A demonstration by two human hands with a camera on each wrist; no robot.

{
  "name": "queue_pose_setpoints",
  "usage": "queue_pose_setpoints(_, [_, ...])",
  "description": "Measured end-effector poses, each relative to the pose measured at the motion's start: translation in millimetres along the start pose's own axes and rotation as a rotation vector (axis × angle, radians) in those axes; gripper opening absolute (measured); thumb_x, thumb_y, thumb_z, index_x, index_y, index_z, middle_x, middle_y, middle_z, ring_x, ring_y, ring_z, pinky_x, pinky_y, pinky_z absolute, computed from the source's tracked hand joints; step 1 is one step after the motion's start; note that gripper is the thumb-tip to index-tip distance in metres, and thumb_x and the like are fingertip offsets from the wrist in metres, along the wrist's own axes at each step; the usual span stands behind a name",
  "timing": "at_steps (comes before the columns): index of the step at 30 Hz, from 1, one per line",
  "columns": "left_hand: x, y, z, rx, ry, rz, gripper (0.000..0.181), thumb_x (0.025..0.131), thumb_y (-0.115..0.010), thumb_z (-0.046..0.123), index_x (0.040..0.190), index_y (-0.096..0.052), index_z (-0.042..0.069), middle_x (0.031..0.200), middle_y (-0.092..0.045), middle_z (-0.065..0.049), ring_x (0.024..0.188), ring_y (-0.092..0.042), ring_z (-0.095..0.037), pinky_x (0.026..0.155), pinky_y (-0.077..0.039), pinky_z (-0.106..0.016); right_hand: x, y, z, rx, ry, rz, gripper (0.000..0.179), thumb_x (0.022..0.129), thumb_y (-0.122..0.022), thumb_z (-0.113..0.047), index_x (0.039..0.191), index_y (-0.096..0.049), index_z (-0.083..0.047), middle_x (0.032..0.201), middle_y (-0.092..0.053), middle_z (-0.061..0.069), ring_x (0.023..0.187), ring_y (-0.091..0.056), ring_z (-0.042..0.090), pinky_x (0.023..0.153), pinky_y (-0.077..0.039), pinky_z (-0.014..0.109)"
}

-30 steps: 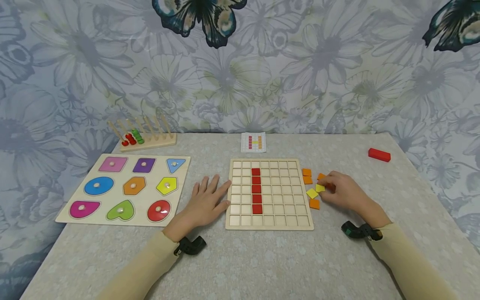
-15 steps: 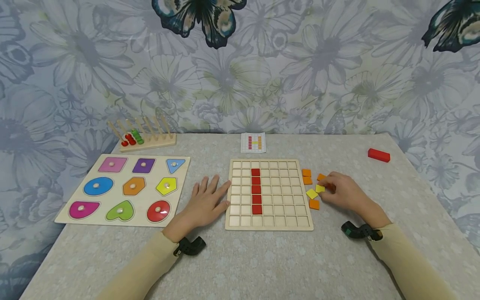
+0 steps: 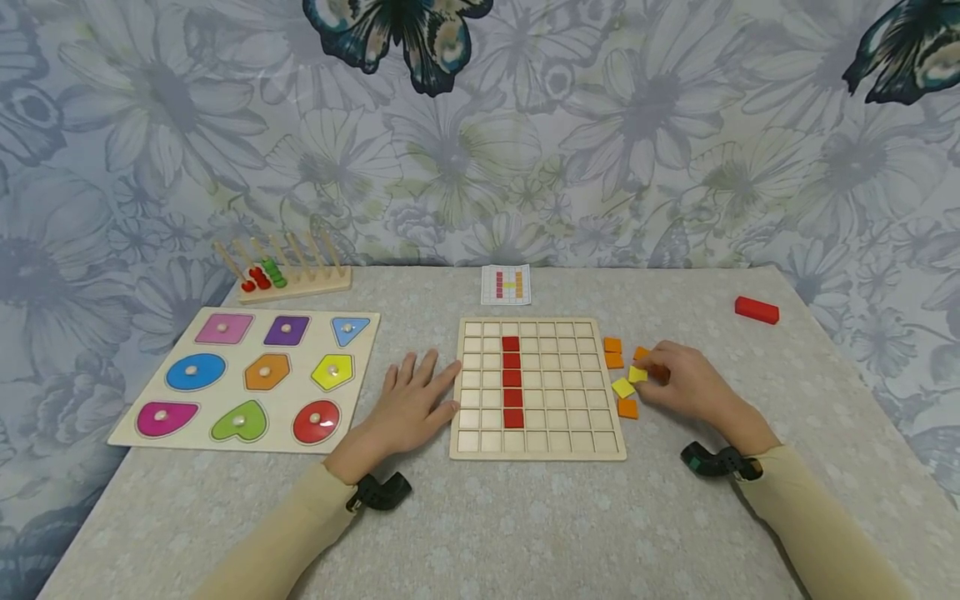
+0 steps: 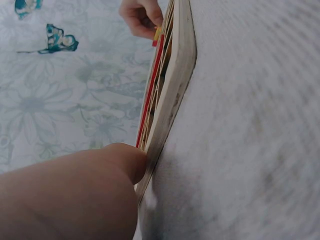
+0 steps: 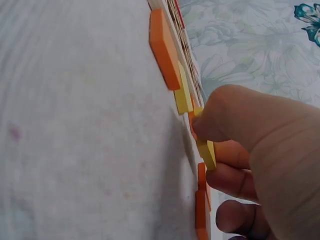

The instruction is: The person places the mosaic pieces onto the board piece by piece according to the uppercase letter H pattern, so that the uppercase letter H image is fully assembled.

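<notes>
My left hand [image 3: 408, 410] lies flat with spread fingers, its index finger and thumb at the left edge of the wooden grid board [image 3: 566, 444]. Several red square tiles [image 3: 512, 378] fill part of one column of that board. Beyond the board's right edge, my right hand [image 3: 686, 383] pinches a yellow square tile [image 5: 207, 152] between thumb and fingers. A second yellow tile [image 3: 623, 388] lies just left of it on the table. Around these are several orange tiles [image 3: 627, 408], one of them [image 3: 641, 353] partly covered by the right fingers.
A shape puzzle board [image 3: 225, 342] with knobbed pieces lies left. Behind it stands a peg rack [image 3: 318, 282] with red and green beads. A pattern card [image 3: 489, 293] lies behind the grid board; a red block [image 3: 757, 309] sits at the far right.
The yellow tile in my right fingers has risen very slightly. My left hand stays at the board's edge, and the tiles on the board are unchanged.
</notes>
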State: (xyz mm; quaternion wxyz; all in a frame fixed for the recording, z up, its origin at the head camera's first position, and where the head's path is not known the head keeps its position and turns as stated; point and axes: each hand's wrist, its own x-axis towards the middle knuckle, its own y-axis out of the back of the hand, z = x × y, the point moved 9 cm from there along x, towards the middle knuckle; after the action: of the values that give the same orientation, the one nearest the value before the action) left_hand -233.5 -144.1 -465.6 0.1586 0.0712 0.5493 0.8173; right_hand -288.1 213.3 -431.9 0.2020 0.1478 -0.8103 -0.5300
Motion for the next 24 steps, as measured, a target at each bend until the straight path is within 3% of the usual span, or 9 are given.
queue_pose_setpoints(6, [0.5,1.1,-1.1,0.003,-0.001,0.001,0.064,0.105,-0.048,0.041,0.162,-0.032,0.018,0.169,-0.017,-0.026,0.155,-0.005,-0.054,0.119,-0.007,-0.074,5.6,6,-7,-0.005,0.020,0.031,0.020,0.080,-0.080,-0.010,0.099,-0.077,-0.003,0.085,-0.066,0.004,0.069,-0.051,0.011,0.062,-0.045,0.025])
queue_pose_setpoints(11, [-0.1,0.3,-1.2,0.000,0.003,-0.008,0.064,0.105,-0.048,0.042,0.162,-0.031,0.018,0.169,-0.016,-0.025,0.156,-0.005,-0.054,0.119,-0.007,-0.074,16.8,3,-22,0.034,0.062,0.025,0.025,0.079,-0.080,-0.012,0.102,-0.078,-0.003,0.085,-0.066,0.005,0.067,-0.048,0.011,0.061,-0.042,0.024])
queue_pose_setpoints(24, [-1.1,-2.1,0.2,-0.014,0.001,-0.006,0.063,0.105,-0.048,0.040,0.162,-0.032,0.018,0.169,-0.016,-0.025,0.156,-0.004,-0.054,0.119,-0.006,-0.074,51.1,-24,-87,0.086,0.239,-0.060,0.024,0.083,-0.079,-0.017,0.105,-0.079,-0.006,0.094,-0.070,0.003,0.074,-0.054,0.012,0.069,-0.048,0.029])
